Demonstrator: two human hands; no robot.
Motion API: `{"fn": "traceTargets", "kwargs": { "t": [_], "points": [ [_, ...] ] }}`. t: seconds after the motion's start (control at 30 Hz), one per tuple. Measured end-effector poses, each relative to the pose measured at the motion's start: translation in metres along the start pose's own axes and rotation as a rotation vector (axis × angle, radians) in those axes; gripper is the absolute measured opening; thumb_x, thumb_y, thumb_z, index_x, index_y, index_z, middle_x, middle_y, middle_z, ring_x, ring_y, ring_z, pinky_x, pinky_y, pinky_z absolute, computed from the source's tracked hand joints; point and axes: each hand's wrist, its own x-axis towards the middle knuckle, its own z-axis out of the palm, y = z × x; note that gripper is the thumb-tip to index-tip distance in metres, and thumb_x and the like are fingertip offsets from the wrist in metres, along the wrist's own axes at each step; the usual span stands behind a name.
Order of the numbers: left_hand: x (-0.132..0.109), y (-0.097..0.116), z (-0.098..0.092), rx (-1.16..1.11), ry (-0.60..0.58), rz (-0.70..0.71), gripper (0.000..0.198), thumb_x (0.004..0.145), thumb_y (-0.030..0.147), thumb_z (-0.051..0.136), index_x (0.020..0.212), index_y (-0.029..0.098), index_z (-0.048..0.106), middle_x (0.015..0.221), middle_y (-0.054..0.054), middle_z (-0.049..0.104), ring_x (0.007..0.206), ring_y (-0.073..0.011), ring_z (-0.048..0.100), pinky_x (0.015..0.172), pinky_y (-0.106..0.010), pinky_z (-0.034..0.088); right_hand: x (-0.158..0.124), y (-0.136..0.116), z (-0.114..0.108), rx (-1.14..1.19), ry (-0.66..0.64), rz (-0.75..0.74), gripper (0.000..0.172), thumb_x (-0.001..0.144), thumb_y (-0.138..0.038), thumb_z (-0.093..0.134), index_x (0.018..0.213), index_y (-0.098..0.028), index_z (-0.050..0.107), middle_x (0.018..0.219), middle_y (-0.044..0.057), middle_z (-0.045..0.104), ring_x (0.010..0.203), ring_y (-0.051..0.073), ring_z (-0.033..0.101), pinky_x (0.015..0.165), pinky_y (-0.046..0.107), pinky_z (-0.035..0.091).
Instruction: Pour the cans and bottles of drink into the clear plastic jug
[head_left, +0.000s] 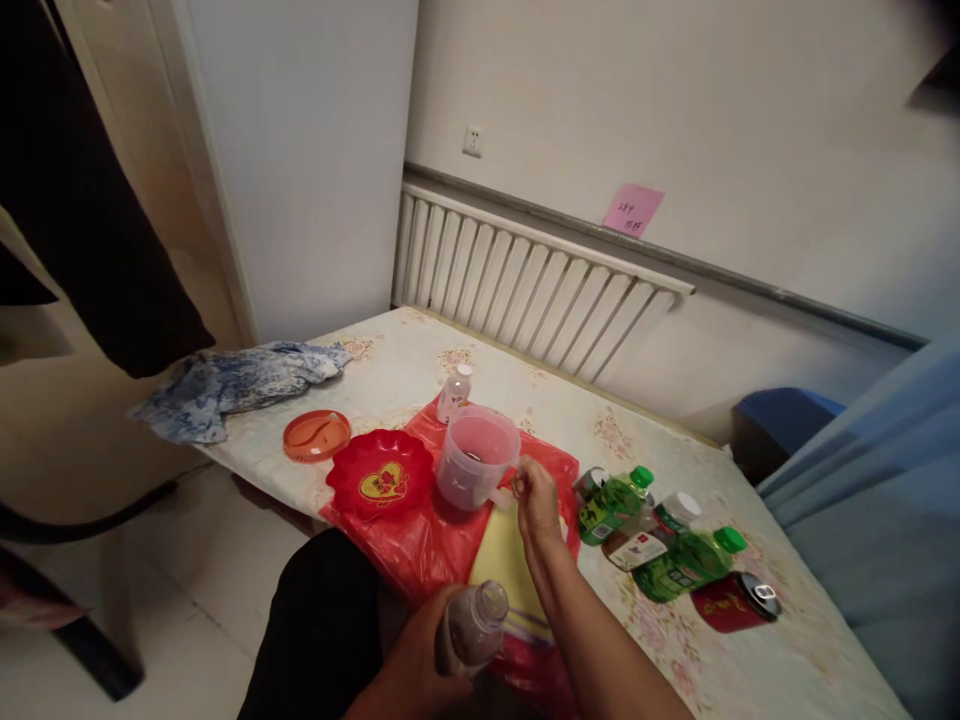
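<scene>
My left hand (420, 650) is wrapped round a clear plastic bottle (477, 630), held upright with its mouth uncapped, low at the table's near edge. My right hand (537, 495) is closed at the handle of a translucent plastic measuring cup (466, 475); the fingertips are partly hidden. Something dark shows inside the cup, too unclear to name. The cup is over a red plastic bag (435, 545) spread on the table. Left of it sits a red scalloped plate (341, 480) with a yellow heart print. Under my right forearm lies a yellow cloth (499, 555).
A small white-capped bottle (454, 395) stands behind the cup. To the right lie green-capped bottles (679, 568), a white-capped bottle (645, 535) and a red can (731, 603). An orange dish (316, 435) and blue patterned fabric (247, 385) are at the left. A radiator (525, 275) runs along the wall.
</scene>
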Motion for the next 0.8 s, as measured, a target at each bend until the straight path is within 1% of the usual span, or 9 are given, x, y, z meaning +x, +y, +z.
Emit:
{"fn": "traceTargets", "kwargs": {
  "t": [0.07, 0.17, 0.3, 0.37, 0.43, 0.53, 0.63, 0.7, 0.8],
  "points": [
    [0.0, 0.002, 0.0, -0.02, -0.011, -0.013, 0.065, 0.058, 0.004, 0.062, 0.12, 0.022, 0.054, 0.114, -0.001, 0.067, 0.102, -0.0218, 0.062, 0.089, -0.03, 0.049, -0.002, 0.004, -0.001, -0.048, -0.011, 0.009, 0.036, 0.082, -0.046, 0.049, 0.057, -0.022, 0.043, 0.051, -0.007, 0.041, 0.049, 0.011, 0.038, 0.052, 0.024, 0.035],
    [0.0, 0.005, 0.0, -0.023, -0.012, -0.032, 0.069, 0.056, 0.002, 0.06, 0.122, 0.023, 0.052, 0.116, -0.001, 0.067, 0.106, -0.0223, 0.061, 0.092, -0.031, 0.048, -0.002, 0.006, -0.012, -0.136, -0.037, 0.017, 0.039, 0.085, -0.052, 0.046, 0.066, -0.02, 0.054, 0.06, -0.003, 0.053, 0.057, 0.014, 0.049, 0.058, 0.026, 0.042],
    [0.0, 0.01, 0.002, -0.029, -0.018, -0.049, 0.071, 0.055, 0.002, 0.058, 0.123, 0.023, 0.051, 0.122, -0.002, 0.065, 0.111, -0.0232, 0.059, 0.096, -0.032, 0.046, 0.003, 0.012, -0.048, -0.333, -0.015, 0.027, 0.041, 0.082, -0.056, 0.049, 0.085, -0.018, 0.063, 0.08, 0.003, 0.066, 0.075, 0.019, 0.059, 0.071, 0.03, 0.047],
    [0.001, 0.013, 0.004, -0.026, -0.03, -0.053, 0.069, 0.055, 0.003, 0.058, 0.122, 0.022, 0.052, 0.121, -0.002, 0.066, 0.111, -0.0236, 0.06, 0.095, -0.032, 0.046, 0.003, 0.02, -0.071, -0.471, 0.012, 0.043, 0.04, 0.073, -0.053, 0.061, 0.091, -0.017, 0.065, 0.084, 0.005, 0.067, 0.08, 0.023, 0.061, 0.077, 0.034, 0.047],
    [0.001, 0.015, 0.006, -0.011, -0.035, -0.056, 0.068, 0.055, 0.004, 0.058, 0.12, 0.022, 0.052, 0.119, -0.002, 0.066, 0.11, -0.0239, 0.06, 0.094, -0.032, 0.046, -0.003, 0.03, -0.092, -0.61, 0.008, 0.056, 0.044, 0.063, -0.043, 0.07, 0.097, -0.015, 0.067, 0.086, 0.006, 0.066, 0.083, 0.026, 0.061, 0.082, 0.038, 0.047],
    [0.003, 0.018, 0.01, 0.013, -0.04, -0.065, 0.069, 0.054, 0.004, 0.058, 0.121, 0.021, 0.052, 0.117, -0.003, 0.066, 0.107, -0.0242, 0.06, 0.094, -0.033, 0.046, -0.017, 0.045, -0.111, -0.773, -0.053, 0.062, 0.052, 0.057, -0.031, 0.074, 0.106, -0.015, 0.068, 0.096, 0.009, 0.066, 0.093, 0.029, 0.061, 0.09, 0.04, 0.045],
    [0.004, 0.019, 0.014, 0.031, -0.051, -0.066, 0.071, 0.053, 0.004, 0.058, 0.122, 0.021, 0.052, 0.119, -0.004, 0.066, 0.108, -0.0246, 0.06, 0.094, -0.033, 0.046, -0.029, 0.055, -0.113, -0.885, -0.117, 0.071, 0.056, 0.06, -0.028, 0.074, 0.114, -0.015, 0.066, 0.108, 0.011, 0.065, 0.103, 0.03, 0.059, 0.094, 0.038, 0.043],
    [0.003, 0.02, 0.016, 0.036, -0.062, -0.057, 0.072, 0.053, 0.004, 0.058, 0.123, 0.022, 0.051, 0.121, -0.003, 0.065, 0.111, -0.0247, 0.059, 0.096, -0.033, 0.045, -0.034, 0.059, -0.109, -0.941, -0.149, 0.08, 0.056, 0.062, -0.027, 0.074, 0.116, -0.016, 0.066, 0.109, 0.011, 0.064, 0.103, 0.029, 0.059, 0.093, 0.038, 0.044],
    [0.002, 0.02, 0.018, 0.055, -0.066, -0.042, 0.072, 0.055, 0.004, 0.059, 0.123, 0.023, 0.051, 0.122, -0.002, 0.065, 0.111, -0.0239, 0.058, 0.097, -0.033, 0.045, -0.038, 0.06, -0.1, -1.0, -0.182, 0.081, 0.042, 0.065, -0.023, 0.07, 0.107, -0.019, 0.068, 0.101, 0.009, 0.064, 0.097, 0.027, 0.06, 0.089, 0.037, 0.044]
  ]
}}
